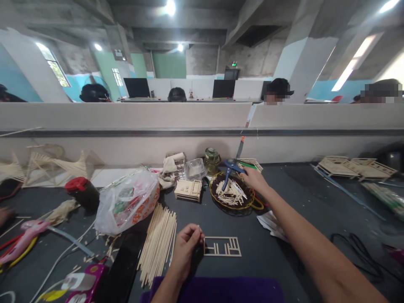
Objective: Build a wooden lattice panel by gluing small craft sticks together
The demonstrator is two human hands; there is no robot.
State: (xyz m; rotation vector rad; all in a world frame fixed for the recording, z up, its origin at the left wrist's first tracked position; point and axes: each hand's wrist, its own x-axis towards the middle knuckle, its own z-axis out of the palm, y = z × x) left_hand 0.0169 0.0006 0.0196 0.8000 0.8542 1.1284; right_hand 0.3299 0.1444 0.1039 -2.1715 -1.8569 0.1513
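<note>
My right hand [255, 180] reaches over the far side of a round wire basket [254, 203], its fingers closed on a pair of blue-handled pliers [232, 166]. One handle angles down over the short wooden stick pieces [232, 195] in the basket. Close to me, my left hand [188, 240] is closed in a pinch; whatever its fingertips hold is too small to make out. Just right of those fingers, a flat rectangular frame of thin wooden sticks [222, 254] lies on the dark table, with short crosspieces inside.
Left of my left hand lies a bundle of long wooden sticks [159, 242]. Behind it are a plastic bag [126, 206], a dark red-lidded bottle [82, 193] and a small wooden model [188, 190]. A green jar [212, 161] stands by the low partition [176, 145]. Cables [356, 252] lie at right.
</note>
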